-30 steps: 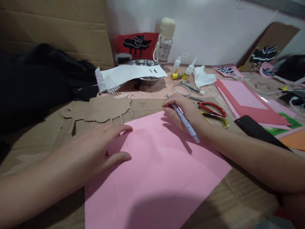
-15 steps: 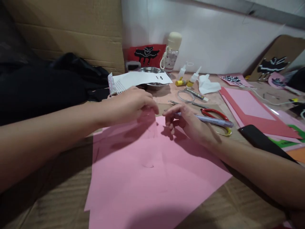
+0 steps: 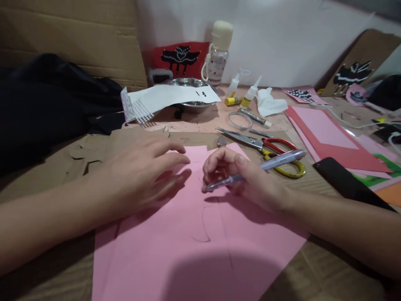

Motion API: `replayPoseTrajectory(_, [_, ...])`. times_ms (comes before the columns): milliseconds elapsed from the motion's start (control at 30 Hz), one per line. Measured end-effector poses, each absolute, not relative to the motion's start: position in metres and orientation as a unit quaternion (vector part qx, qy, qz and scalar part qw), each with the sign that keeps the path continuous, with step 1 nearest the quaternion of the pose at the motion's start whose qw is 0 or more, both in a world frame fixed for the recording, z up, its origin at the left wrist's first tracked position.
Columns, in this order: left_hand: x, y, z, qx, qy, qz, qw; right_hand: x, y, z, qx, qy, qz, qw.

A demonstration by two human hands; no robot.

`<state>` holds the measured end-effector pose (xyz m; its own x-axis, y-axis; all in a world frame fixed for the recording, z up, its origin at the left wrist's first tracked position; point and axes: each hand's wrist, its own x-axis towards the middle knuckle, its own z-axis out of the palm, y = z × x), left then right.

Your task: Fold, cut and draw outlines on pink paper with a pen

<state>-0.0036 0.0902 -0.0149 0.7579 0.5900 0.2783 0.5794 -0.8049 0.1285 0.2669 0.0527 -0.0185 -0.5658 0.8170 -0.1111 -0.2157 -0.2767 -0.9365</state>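
Note:
Pink paper (image 3: 150, 267) lies in layers in front of me, with thin curved pen lines drawn near its middle and a straight crease or line running down it. Over its upper left part my left hand (image 3: 147, 171) is open, palm down, fingers apart and holding nothing; whether it touches the paper I cannot tell. My right hand (image 3: 250, 179) is closed round a pale purple pen (image 3: 278, 161). The pen's tip points left and down, close above the drawn lines. Just beyond that hand are scissors (image 3: 242, 139) with red and yellow handles.
Cardboard (image 3: 106, 140) lies under the paper. Behind stand a metal bowl (image 3: 205, 106) with a white strip (image 3: 175, 95) across it, a bottle (image 3: 217, 62) and glue bottles (image 3: 250, 96). At right are a black phone-like object (image 3: 347, 184) and red and pink sheets (image 3: 347, 150).
My left hand has left the paper's far edge, moved nearer and spread its fingers. My right hand has turned the pen tip toward the paper. More drawn lines and the scissors' blades now show.

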Motion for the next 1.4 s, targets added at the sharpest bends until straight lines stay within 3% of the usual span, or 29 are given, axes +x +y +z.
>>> replayPoseTrajectory(100, [-0.017, 0.088, -0.034, 0.920, 0.366, 0.140, 0.012, 0.266, 0.056, -0.022, -0.329, -0.517, 0.692, 0.381])
replayPoseTrajectory(333, [-0.014, 0.093, -0.037, 0.899, 0.423, 0.106, 0.033, 0.255, 0.054, -0.009, -0.421, -0.611, 0.587, 0.324])
replayPoseTrajectory(433, [-0.014, 0.087, -0.037, 0.889, 0.442, 0.119, 0.026, 0.255, 0.053, -0.009, -0.429, -0.629, 0.554, 0.337])
replayPoseTrajectory(700, [-0.012, 0.069, -0.030, 0.907, 0.367, 0.194, -0.072, 0.255, 0.056, -0.016, -0.455, -0.619, 0.521, 0.371])
replayPoseTrajectory(800, [-0.005, 0.063, -0.024, 0.926, 0.290, 0.240, -0.013, 0.250, 0.058, -0.015, -0.461, -0.596, 0.538, 0.378])
replayPoseTrajectory(933, [0.000, 0.059, -0.025, 0.945, 0.224, 0.213, 0.106, 0.246, 0.057, -0.013, -0.469, -0.601, 0.542, 0.354])
replayPoseTrajectory(1067, [-0.001, 0.059, -0.028, 0.950, 0.225, 0.192, 0.099, 0.249, 0.054, -0.011, -0.472, -0.610, 0.524, 0.360])
replayPoseTrajectory(1167, [0.000, 0.060, -0.028, 0.954, 0.220, 0.185, 0.085, 0.260, 0.065, -0.010, -0.470, -0.675, 0.421, 0.383])
replayPoseTrajectory(1300, [-0.001, 0.060, -0.028, 0.965, 0.186, 0.173, 0.061, 0.286, 0.098, -0.010, -0.436, -0.831, 0.201, 0.282])
replayPoseTrajectory(1400, [-0.001, 0.059, -0.029, 0.971, 0.172, 0.160, 0.049, 0.304, 0.115, -0.011, -0.429, -0.875, 0.137, 0.179])
